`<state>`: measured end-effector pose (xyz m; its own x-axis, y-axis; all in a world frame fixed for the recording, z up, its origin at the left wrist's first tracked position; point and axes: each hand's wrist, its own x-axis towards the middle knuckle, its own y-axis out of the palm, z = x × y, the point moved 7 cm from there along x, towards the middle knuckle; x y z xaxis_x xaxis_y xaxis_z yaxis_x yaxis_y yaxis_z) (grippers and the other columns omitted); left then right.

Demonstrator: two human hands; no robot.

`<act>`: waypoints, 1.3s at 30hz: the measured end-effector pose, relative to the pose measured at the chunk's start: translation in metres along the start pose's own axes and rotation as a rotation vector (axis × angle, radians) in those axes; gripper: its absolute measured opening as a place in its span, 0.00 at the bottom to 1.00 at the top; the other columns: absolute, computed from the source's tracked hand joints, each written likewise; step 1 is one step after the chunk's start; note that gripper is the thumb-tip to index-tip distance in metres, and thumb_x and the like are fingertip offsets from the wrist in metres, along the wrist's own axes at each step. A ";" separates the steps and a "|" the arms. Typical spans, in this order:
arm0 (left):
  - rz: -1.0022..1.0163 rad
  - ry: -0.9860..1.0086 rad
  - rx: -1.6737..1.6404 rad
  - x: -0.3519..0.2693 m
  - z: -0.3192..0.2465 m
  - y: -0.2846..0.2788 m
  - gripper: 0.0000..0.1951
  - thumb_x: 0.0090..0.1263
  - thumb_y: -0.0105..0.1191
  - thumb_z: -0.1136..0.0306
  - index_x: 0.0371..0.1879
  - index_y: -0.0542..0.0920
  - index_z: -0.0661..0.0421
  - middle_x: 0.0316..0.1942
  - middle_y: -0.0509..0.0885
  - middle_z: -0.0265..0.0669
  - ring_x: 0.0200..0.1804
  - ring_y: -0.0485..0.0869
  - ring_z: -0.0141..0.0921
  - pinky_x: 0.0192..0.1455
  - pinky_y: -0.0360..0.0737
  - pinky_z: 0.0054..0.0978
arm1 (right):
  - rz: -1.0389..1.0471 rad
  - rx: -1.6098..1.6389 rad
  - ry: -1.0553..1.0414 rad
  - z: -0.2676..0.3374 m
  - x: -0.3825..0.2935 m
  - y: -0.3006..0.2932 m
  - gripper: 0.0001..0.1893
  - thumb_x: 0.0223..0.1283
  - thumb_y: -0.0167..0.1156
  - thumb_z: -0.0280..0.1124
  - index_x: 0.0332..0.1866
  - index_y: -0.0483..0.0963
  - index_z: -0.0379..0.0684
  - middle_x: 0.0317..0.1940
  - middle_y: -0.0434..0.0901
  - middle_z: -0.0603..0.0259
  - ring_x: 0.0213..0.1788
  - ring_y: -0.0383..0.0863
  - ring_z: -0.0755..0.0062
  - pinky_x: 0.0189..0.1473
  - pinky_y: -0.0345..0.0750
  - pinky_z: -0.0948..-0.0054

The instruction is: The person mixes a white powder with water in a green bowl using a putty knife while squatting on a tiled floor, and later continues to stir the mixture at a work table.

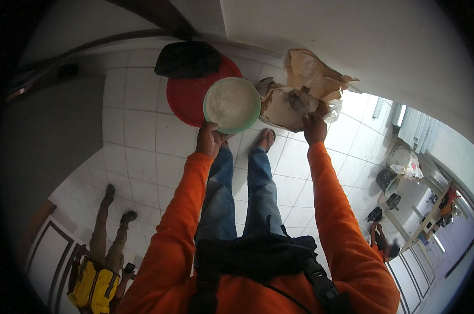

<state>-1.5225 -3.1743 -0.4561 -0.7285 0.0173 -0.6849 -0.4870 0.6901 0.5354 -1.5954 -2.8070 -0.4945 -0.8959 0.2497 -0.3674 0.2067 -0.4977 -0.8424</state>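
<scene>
My left hand (211, 142) grips the near rim of a round green bowl (232, 105) full of pale powder, held above a red round tub or lid (184, 98) on the floor. A black plastic bag (188, 59) lies over the far part of the red thing. To the right, my right hand (314, 127) holds the near right edge of an opened paper sack (280, 106) with pale powder inside. The bowl's right side is close to the sack's left edge; whether they touch I cannot tell. Another torn brown paper sack (305, 72) stands behind, against the wall.
White floor tiles (140, 127) surround my feet. At lower left stands a person in a yellow vest (93, 284); another person (382, 245) is at far right. A dark bucket (387, 181) and a white sack (403, 161) sit at right. A wall (339, 35) rises ahead.
</scene>
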 end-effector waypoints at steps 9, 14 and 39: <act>0.001 0.068 -0.030 0.005 -0.009 -0.011 0.35 0.64 0.52 0.63 0.70 0.57 0.62 0.67 0.66 0.51 0.69 0.69 0.50 0.68 0.76 0.52 | 0.120 0.013 -0.122 0.037 -0.007 0.063 0.21 0.59 0.61 0.49 0.37 0.84 0.37 0.37 0.85 0.44 0.42 0.85 0.44 0.47 0.79 0.54; -0.078 0.021 -0.009 0.002 -0.011 -0.006 0.33 0.64 0.48 0.63 0.69 0.59 0.64 0.65 0.69 0.50 0.66 0.75 0.47 0.64 0.79 0.43 | 0.103 0.094 -0.085 0.030 -0.004 0.055 0.22 0.60 0.60 0.49 0.36 0.84 0.37 0.33 0.86 0.46 0.38 0.87 0.47 0.45 0.79 0.57; 0.037 0.011 -0.063 0.008 0.023 0.023 0.31 0.66 0.48 0.68 0.68 0.58 0.64 0.67 0.66 0.52 0.68 0.71 0.49 0.70 0.75 0.53 | 0.112 0.549 0.167 -0.031 -0.036 -0.011 0.18 0.66 0.63 0.43 0.36 0.82 0.34 0.25 0.83 0.65 0.23 0.77 0.80 0.28 0.74 0.76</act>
<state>-1.5288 -3.1419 -0.4605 -0.7516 0.0335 -0.6587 -0.4888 0.6422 0.5905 -1.5531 -2.7852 -0.4836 -0.7971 0.2764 -0.5369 0.0224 -0.8749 -0.4838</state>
